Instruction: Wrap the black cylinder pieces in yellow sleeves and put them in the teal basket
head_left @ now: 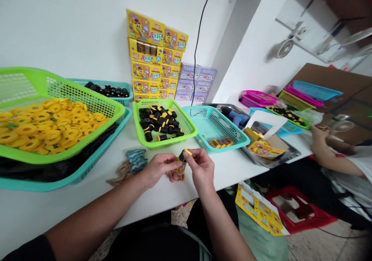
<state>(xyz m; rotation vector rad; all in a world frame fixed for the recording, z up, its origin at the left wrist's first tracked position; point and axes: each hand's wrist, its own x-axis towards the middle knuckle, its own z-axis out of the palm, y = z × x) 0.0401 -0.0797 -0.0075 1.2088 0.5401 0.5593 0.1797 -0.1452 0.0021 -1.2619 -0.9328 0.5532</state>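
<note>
My left hand [162, 167] is closed around a small yellow-and-purple printed packet [180, 172] just above the table's front edge. My right hand [201, 170] pinches a short black cylinder with a yellow end [183, 155] at the packet's upper end. The cylinder touches the packet or is partly in it; I cannot tell which. Fingers hide much of both things. Behind my hands, a green basket [167, 144] holds many similar black-and-yellow cylinders. To its right, a blue basket [221, 147] has several small printed packets at its near side.
At left, a green basket [116, 115] of yellow rings rests on a blue one [78, 175]. Cloths [136, 161] lie near my left forearm. Printed yellow boxes [147, 49] are stacked by the wall. At right are a metal tray [292, 154], an open carton [266, 149] and a co-worker's arm [334, 158].
</note>
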